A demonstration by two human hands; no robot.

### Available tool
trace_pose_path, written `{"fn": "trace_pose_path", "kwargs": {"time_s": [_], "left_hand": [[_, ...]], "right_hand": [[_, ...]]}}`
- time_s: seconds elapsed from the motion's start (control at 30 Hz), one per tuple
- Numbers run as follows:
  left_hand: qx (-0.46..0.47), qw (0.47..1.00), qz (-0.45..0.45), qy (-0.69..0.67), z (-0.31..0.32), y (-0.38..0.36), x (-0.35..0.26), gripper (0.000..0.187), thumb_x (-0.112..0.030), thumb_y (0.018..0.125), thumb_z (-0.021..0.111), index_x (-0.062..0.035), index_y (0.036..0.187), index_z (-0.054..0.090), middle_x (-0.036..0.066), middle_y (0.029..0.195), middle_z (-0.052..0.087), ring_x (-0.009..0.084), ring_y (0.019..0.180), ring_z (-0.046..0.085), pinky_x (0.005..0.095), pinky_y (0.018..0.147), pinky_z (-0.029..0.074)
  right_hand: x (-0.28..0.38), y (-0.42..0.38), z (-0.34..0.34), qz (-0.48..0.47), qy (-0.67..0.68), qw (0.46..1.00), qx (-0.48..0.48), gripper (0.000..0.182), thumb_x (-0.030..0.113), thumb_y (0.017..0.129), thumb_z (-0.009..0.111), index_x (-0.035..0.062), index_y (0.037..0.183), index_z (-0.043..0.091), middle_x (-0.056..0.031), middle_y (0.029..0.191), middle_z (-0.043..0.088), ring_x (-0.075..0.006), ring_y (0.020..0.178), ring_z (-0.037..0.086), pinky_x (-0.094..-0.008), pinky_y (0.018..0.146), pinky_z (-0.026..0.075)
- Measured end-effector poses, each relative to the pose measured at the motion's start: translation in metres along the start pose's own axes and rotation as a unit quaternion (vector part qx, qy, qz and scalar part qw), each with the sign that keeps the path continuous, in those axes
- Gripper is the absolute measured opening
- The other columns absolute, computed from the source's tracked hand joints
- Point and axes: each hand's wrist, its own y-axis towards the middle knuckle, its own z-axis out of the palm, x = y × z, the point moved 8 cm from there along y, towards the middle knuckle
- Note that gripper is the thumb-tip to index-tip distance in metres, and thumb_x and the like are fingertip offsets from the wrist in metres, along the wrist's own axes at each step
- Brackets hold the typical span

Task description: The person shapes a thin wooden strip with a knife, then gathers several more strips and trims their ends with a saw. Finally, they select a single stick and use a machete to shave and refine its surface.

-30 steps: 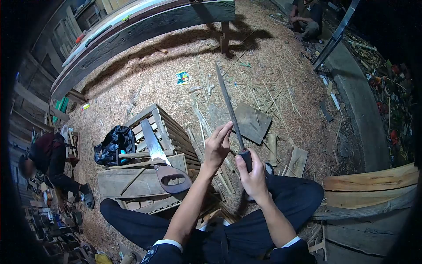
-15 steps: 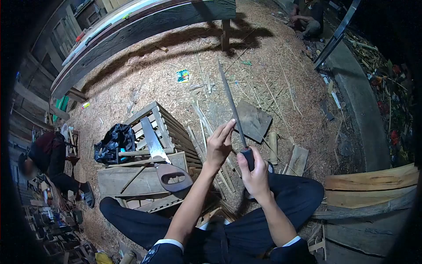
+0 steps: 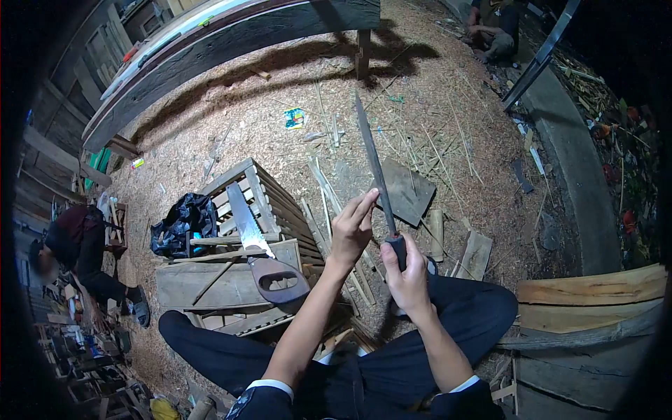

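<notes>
My right hand [image 3: 407, 278] is wrapped round the dark handle of a long metal file [image 3: 374, 157], which points up and away from me with its narrow tip at the far end. My left hand [image 3: 352, 227] is beside the shaft just above the handle, its fingers stretched out and the fingertips touching the file's left edge. Left of my hands, a handsaw [image 3: 246, 217] with a brown handle rests on a slatted wooden crate [image 3: 210, 283]. A black plastic bag [image 3: 185, 225] sits at the crate's left side.
A long wooden bench [image 3: 231, 52] crosses the back left. A flat board [image 3: 406, 192] and thin sticks lie on shavings ahead. Planks [image 3: 591, 297] are stacked at right, beside a concrete kerb [image 3: 577, 182]. One person [image 3: 84, 245] bends over at left; another [image 3: 493, 31] sits at the back right.
The file and both hands have shifted very slightly to the right in view, as has much of the scene. My hold looks the same.
</notes>
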Motion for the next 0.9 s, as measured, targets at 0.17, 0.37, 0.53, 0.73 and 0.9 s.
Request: {"fn": "trace_pose_path", "kwargs": {"time_s": [0.17,0.37,0.53,0.73,0.9], "left_hand": [[-0.027,0.992,-0.063,-0.107,0.008,-0.013,0.026,0.054,0.005,0.091,0.071,-0.0055,0.141,0.053,0.017,0.108,0.075,0.0277,0.099,0.076,0.0350,0.081,0.061],[-0.032,0.993,-0.047,-0.102,0.009,-0.016,0.029,0.056,0.007,0.090,0.070,-0.0062,0.141,0.052,0.017,0.108,0.074,0.0274,0.097,0.076,0.0355,0.081,0.061],[-0.006,1.000,-0.005,-0.030,0.003,-0.005,0.011,0.052,0.009,0.088,0.069,-0.0067,0.137,0.057,0.019,0.108,0.074,0.0305,0.093,0.075,0.0377,0.077,0.061],[0.002,0.998,-0.035,-0.061,0.007,-0.008,0.018,0.048,0.007,0.090,0.070,-0.0049,0.135,0.059,0.018,0.112,0.073,0.0266,0.096,0.075,0.0346,0.080,0.061],[0.072,0.981,-0.112,-0.139,0.016,-0.012,0.032,0.046,0.006,0.089,0.070,-0.0028,0.132,0.062,0.019,0.114,0.073,0.0285,0.103,0.074,0.0366,0.088,0.057]], "right_hand": [[-0.026,0.001,0.006,0.047,0.103,0.993,0.017,0.034,0.035,0.103,0.063,0.0008,0.103,0.057,-0.0053,0.072,0.056,-0.0138,0.066,0.053,-0.0340,0.062,0.045],[-0.033,-0.001,0.008,0.085,0.117,0.989,0.025,0.033,0.034,0.103,0.062,0.0016,0.101,0.057,-0.0030,0.073,0.054,-0.0114,0.068,0.051,-0.0322,0.063,0.044],[-0.028,0.001,0.008,0.064,0.112,0.991,0.020,0.033,0.034,0.103,0.062,0.0010,0.101,0.056,-0.0039,0.074,0.054,-0.0121,0.069,0.051,-0.0329,0.063,0.045],[-0.024,0.002,0.007,0.020,0.054,0.998,-0.002,0.033,0.035,0.103,0.062,0.0021,0.101,0.056,-0.0036,0.071,0.054,-0.0117,0.060,0.051,-0.0313,0.057,0.043],[-0.011,0.005,0.000,0.011,0.014,1.000,-0.007,0.037,0.036,0.101,0.064,0.0001,0.102,0.058,-0.0135,0.075,0.061,-0.0234,0.065,0.060,-0.0392,0.062,0.047]]}}
